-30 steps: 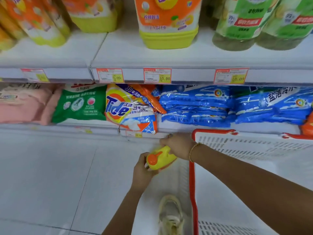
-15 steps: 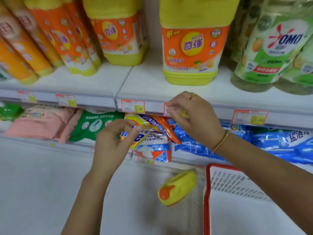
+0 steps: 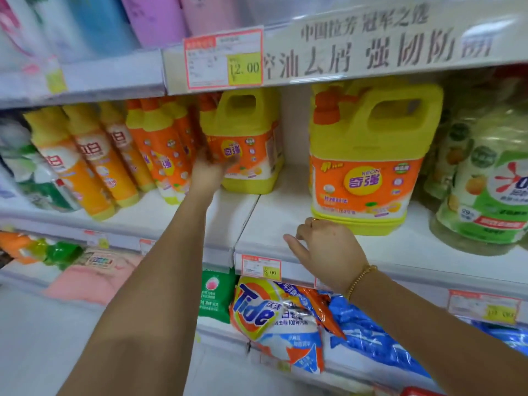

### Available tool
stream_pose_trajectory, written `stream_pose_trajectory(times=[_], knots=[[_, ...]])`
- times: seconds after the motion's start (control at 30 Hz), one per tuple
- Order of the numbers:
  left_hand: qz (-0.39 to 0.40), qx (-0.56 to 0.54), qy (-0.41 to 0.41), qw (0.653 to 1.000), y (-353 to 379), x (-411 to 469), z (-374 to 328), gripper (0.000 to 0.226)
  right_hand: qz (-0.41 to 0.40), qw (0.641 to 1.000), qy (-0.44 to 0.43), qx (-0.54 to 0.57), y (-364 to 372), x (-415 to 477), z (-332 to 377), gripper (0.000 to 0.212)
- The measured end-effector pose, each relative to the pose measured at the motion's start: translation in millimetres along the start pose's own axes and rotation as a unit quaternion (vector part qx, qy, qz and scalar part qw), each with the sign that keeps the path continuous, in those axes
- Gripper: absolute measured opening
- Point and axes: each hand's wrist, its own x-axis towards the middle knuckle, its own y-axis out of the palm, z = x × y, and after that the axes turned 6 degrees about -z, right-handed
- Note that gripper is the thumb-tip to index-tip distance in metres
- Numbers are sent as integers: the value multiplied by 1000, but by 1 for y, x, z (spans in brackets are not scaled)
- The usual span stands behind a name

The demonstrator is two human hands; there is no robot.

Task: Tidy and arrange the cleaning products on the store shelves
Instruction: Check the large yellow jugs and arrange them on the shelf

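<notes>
A price tag [image 3: 223,59] marked 12.00 sits just beside a banner [image 3: 371,41] of large Chinese characters; white floor [image 3: 43,352] below

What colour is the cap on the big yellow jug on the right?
Orange; the cap shows best in head view.

**Open gap left of the big jug**

Just left of the big yellow jug [image 3: 368,155], the shelf [image 3: 274,218] lies bare as far as the smaller jug [image 3: 245,144], so I can reach in there. A bare strip also runs in front of the big jug. On its right, green bottles [image 3: 485,181] crowd close. The upper shelf rail [image 3: 371,44] sits just over its handle.
</notes>
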Motion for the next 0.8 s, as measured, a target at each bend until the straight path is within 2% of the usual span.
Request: stream_pose_trajectory(times=[0.1,0.13,0.23,0.4,0.57,0.63,0.73,0.77,0.8], knots=[[6,-23,-3,1000,0,20,12,97,-16,1000,2,1,2,-1,-2,49],[5,-23,2,1000,0,20,13,95,-29,1000,1,3,4,0,-3,48],[20,-1,23,1000,-3,-2,11,69,-34,999,11,12,5,0,-1,47],[53,-3,47,997,-3,-6,10,94,-25,1000,12,8,5,-3,2,46],[38,67,86,993,-10,-23,-12,94,-17,1000,5,17,1,-3,2,47],[40,99,120,987,-17,-40,-12,90,-17,998,10,54,-1,-4,1,45],[40,120,161,979,-29,-76,-10,78,-12,981,67,184,-11,-3,-1,32],[31,128,175,976,-33,-89,-10,74,7,969,95,228,-16,-1,-2,35],[21,142,195,970,-37,-102,-10,72,32,957,118,263,-20,0,-1,48]])
